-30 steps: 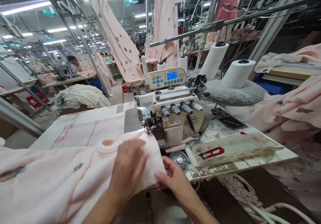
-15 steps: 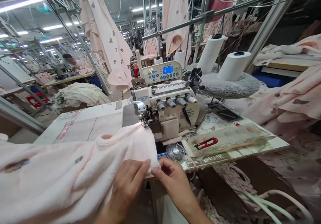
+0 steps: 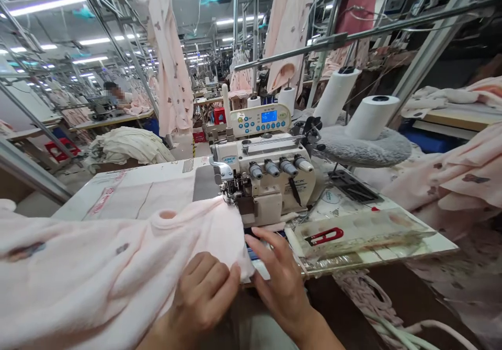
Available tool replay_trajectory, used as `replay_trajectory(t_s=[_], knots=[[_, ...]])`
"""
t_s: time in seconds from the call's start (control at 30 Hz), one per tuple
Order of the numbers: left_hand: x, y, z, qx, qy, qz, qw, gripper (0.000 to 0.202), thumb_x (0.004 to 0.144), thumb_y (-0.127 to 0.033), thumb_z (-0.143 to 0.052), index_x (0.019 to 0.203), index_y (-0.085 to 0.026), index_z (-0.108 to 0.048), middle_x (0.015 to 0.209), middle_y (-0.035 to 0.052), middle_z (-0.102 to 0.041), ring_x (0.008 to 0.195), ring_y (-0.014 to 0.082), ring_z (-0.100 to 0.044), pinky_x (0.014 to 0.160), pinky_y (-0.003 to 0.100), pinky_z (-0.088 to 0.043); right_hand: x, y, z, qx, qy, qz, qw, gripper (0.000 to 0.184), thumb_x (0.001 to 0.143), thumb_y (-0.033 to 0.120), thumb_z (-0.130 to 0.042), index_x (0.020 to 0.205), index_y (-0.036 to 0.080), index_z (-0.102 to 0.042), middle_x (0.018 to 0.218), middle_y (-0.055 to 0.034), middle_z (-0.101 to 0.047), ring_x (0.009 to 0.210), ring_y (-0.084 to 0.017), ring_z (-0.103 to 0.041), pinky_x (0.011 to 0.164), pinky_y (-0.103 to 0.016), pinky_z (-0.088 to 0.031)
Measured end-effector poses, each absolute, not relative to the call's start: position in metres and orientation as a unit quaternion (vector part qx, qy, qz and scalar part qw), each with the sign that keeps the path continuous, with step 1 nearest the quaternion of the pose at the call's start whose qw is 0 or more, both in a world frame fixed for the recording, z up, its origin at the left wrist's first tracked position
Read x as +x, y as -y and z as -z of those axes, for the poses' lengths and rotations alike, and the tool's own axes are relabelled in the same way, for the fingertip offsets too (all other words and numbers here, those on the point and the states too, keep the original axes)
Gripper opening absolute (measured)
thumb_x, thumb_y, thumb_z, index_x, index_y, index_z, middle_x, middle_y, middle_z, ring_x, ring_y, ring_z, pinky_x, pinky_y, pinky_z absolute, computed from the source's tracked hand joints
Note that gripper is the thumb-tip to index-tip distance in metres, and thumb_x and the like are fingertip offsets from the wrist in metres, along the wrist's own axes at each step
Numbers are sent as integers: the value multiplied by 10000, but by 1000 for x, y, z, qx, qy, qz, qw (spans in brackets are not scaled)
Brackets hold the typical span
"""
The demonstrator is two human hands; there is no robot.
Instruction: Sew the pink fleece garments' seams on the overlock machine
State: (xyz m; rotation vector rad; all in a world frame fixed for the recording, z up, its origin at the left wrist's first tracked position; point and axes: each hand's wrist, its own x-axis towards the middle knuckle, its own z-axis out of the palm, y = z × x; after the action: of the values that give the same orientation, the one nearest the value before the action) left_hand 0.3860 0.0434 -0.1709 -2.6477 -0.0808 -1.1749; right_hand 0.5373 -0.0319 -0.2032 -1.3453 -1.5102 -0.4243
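Note:
A pale pink fleece garment (image 3: 98,266) with small dark motifs lies over the sewing table, its edge tucked under the presser foot (image 3: 229,197) of a white overlock machine (image 3: 270,175). My left hand (image 3: 204,292) grips the near edge of the fabric with curled fingers. Beside it, my right hand (image 3: 280,277) lies with fingers spread on the table's front edge, touching the fabric's corner. A blue-lit control panel (image 3: 262,120) sits on top of the machine.
Red-handled snips (image 3: 323,236) lie in a clear tray to the right. Two white thread cones (image 3: 372,115) stand behind. Pink garments (image 3: 451,182) are piled at right and hang overhead. A person (image 3: 113,96) works far left.
My left hand slid back from the top of the fabric to its near edge and closed on it. My right hand let go of the corner and spread flat.

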Motion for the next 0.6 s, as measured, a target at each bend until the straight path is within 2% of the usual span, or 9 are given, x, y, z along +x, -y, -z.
replay_trajectory(t_s=[0.07,0.17,0.27,0.33,0.5,0.6], knots=[[386,-45,169,-918,19,384,98,113,812,-83,-494,900,-134,-542,586,8,-531,547,130,-456,512,270,-351,539,27,199,-531,655,234,484,277,802,26,-418,951,200,-575,994,-76,-598,1048,-210,-519,870,-390,-431],[387,-62,160,-922,101,373,-12,107,860,-200,-453,885,-169,-553,715,39,-557,670,148,-501,592,280,-394,538,22,199,-518,666,234,483,210,779,29,-420,758,197,-545,794,-21,-627,948,-194,-574,847,-387,-427],[394,-95,148,-896,268,349,-61,184,872,-282,-421,966,-191,-550,933,74,-575,891,208,-508,758,356,-405,538,22,205,-515,661,248,487,181,754,35,-445,744,190,-538,763,-17,-636,900,-192,-597,821,-373,-434],[403,-115,145,-889,341,299,-71,174,848,-299,-454,949,-191,-545,988,72,-570,947,243,-487,798,404,-382,540,23,209,-506,663,271,481,190,745,28,-438,755,188,-541,750,-19,-647,889,-187,-606,815,-358,-439],[421,-137,149,-886,382,238,-112,106,829,-282,-452,833,-191,-507,921,45,-553,919,235,-471,810,405,-352,549,20,211,-497,686,297,441,209,749,35,-440,795,197,-564,752,-6,-673,871,-171,-624,810,-317,-439],[425,-143,149,-881,397,233,-113,79,806,-257,-460,807,-187,-497,901,44,-538,915,233,-460,832,409,-336,550,15,205,-506,666,295,462,224,749,14,-439,801,195,-561,730,-7,-671,842,-173,-631,790,-326,-441]])
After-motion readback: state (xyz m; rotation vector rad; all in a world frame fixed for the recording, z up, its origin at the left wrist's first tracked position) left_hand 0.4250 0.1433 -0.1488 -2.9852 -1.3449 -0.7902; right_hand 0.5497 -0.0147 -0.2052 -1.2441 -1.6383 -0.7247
